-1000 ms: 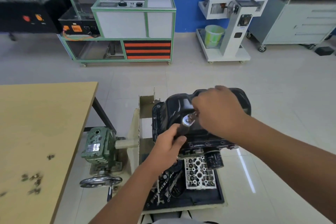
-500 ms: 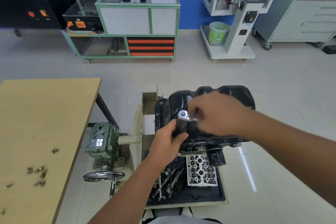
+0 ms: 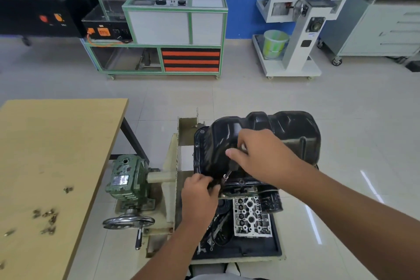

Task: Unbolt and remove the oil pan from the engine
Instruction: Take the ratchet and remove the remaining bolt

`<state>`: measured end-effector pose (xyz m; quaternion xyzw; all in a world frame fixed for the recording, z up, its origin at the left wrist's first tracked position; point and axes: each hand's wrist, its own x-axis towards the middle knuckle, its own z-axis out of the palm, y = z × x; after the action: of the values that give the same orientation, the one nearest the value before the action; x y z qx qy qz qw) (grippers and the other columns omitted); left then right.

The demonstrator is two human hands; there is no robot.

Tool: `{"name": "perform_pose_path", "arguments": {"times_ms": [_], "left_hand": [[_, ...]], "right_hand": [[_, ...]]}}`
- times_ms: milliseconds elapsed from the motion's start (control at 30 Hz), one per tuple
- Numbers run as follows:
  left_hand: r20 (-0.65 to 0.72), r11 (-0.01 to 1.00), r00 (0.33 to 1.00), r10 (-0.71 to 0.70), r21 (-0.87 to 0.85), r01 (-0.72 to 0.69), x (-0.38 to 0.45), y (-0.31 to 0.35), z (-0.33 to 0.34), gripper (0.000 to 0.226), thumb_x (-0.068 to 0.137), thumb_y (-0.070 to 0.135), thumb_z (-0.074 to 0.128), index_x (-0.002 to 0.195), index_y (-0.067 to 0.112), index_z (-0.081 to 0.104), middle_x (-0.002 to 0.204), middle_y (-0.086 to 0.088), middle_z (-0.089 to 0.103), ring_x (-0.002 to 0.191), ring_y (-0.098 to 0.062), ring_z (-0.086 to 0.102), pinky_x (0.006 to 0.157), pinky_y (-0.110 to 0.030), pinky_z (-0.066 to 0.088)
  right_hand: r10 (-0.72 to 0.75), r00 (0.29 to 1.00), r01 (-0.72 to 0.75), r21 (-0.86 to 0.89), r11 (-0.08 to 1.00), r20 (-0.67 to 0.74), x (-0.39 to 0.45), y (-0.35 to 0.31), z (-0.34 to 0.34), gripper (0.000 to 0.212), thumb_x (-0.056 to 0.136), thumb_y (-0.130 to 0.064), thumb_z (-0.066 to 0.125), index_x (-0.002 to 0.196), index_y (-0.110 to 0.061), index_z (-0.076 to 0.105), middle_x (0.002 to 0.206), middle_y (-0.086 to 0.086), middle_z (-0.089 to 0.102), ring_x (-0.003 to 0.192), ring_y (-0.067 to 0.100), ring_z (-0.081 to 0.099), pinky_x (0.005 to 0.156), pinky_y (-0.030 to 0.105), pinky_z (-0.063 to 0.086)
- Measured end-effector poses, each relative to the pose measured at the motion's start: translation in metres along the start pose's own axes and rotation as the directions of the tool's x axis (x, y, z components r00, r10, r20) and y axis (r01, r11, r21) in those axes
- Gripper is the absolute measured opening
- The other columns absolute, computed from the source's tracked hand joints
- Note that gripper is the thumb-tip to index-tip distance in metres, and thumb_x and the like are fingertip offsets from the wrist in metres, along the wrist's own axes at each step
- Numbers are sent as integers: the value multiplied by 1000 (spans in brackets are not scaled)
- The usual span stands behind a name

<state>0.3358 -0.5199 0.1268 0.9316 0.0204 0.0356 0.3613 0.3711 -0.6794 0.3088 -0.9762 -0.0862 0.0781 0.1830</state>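
You're mid-unbolting: your right hand [image 3: 261, 157] grips the dark-handled socket driver [image 3: 230, 169], its tip on the flange below your knuckles. Your left hand [image 3: 200, 191] pinches the socket end there. The glossy black stamped-steel oil pan [image 3: 284, 127] sits behind both hands, still mounted. Next, likely spin this bolt out.

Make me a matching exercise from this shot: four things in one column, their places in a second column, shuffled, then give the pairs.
Things:
1. black pressed-steel oil pan
2. small loose metal bolts
3. silver spoked handwheel
4. pale green plastic bucket

Places:
A. on the white wheeled stand by the blue wall
B. on the light wooden tabletop
C. atop the engine, under both hands
D. below the green gearbox

Pairs: 1-C, 2-B, 3-D, 4-A
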Motion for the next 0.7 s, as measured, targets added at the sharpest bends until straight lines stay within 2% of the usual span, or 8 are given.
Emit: {"name": "perform_pose_path", "arguments": {"times_ms": [100,200,267,367,433,533,633,700], "left_hand": [[3,995,1000,-20,98,19,-1,8,3,23,84,38,84,99,21,82,93,6,61,95,-24,53,81,-41,45],[-27,980,999,-27,197,32,-2,14,6,20,83,46,83,91,27,81,88,8,63,91,-23,52,77,-40,44],[-52,973,998,-23,230,34,-1,16,8,19,81,47,83,83,28,79,85,8,65,87,-23,53,74,-40,45],[-72,973,997,-37,224,52,0,19,12,17,81,43,83,81,27,78,83,7,65,85,-24,54,73,-40,46],[-54,973,997,-53,223,64,0,19,14,17,84,45,80,84,28,78,86,8,65,89,-23,54,76,-40,45],[-57,969,996,-64,233,76,-1,17,15,19,84,47,79,82,28,77,87,8,64,88,-22,54,75,-39,43],[-81,970,993,-83,222,99,-1,20,17,20,84,47,79,81,27,76,86,8,63,86,-22,55,74,-38,40],[-80,970,991,-108,208,122,-2,22,19,20,87,47,76,85,27,77,87,8,64,88,-22,54,74,-38,40]], "right_hand": [[-38,999,37,-100,994,-14,-2,1,7,25,101,-43,58,93,-21,55,72,-4,59,69,20,62,65,40,55],[-264,961,274,-141,951,84,-3,2,-3,6,99,-28,63,99,-27,56,91,-11,58,83,20,61,71,39,52],[-373,915,399,-190,897,156,-3,1,-7,18,95,-15,61,100,-32,61,101,-14,56,87,16,59,72,38,52],[-250,960,273,-222,936,129,-5,-7,-4,17,96,-40,57,110,-30,59,97,-5,61,85,24,62,70,39,55],[-130,986,151,-237,960,102,-3,-7,0,27,98,-52,54,103,-25,58,85,-1,57,80,27,61,67,38,53],[-180,975,203,-200,959,130,-1,-3,-2,6,98,-34,62,101,-29,62,91,-5,60,85,24,61,73,39,55],[-237,952,273,-191,943,194,-2,2,-8,26,94,-17,67,111,-37,68,103,-11,64,93,17,63,80,40,57],[-230,960,253,-139,957,159,-3,9,-14,29,90,-15,72,109,-37,73,97,-18,67,87,5,64,79,33,57]]}}
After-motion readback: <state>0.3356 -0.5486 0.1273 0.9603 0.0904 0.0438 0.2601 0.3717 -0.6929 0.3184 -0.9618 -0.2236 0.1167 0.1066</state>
